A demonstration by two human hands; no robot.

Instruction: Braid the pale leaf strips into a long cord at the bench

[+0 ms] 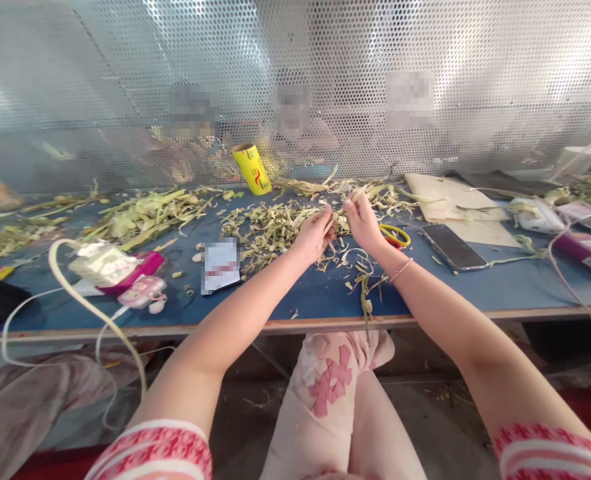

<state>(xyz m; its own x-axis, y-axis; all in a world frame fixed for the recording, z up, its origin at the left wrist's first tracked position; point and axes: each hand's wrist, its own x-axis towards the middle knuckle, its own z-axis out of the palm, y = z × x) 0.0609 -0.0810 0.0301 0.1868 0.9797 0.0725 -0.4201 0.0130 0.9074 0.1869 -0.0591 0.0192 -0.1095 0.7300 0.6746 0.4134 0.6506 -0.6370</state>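
Both hands meet over a heap of pale green plant scraps (pixel 270 223) on the blue table. My left hand (pixel 316 233) is closed, its fingers curled round what looks like a thin, pale plant strip. Just to its right, my right hand (pixel 363 217) is pinched at the fingertips; a small pale bit shows there, too small to name. The two hands are close together. Beside my right wrist lies a yellow ring-shaped thing (pixel 395 235), partly hidden by that arm. A few curled peelings (pixel 356 257) and a drooping stem (pixel 364 293) lie below the hands, near the table edge.
A yellow cardboard tube (pixel 252 170) leans near the perforated metal panel (pixel 325 60). Phones (pixel 454 248) (pixel 221 267) flank the heap. Left are longer leaf strips (pixel 150 217) and a power bank with a cable (pixel 110 267); right, a brown sheet (pixel 450 200) and a magenta box (pixel 588 252).
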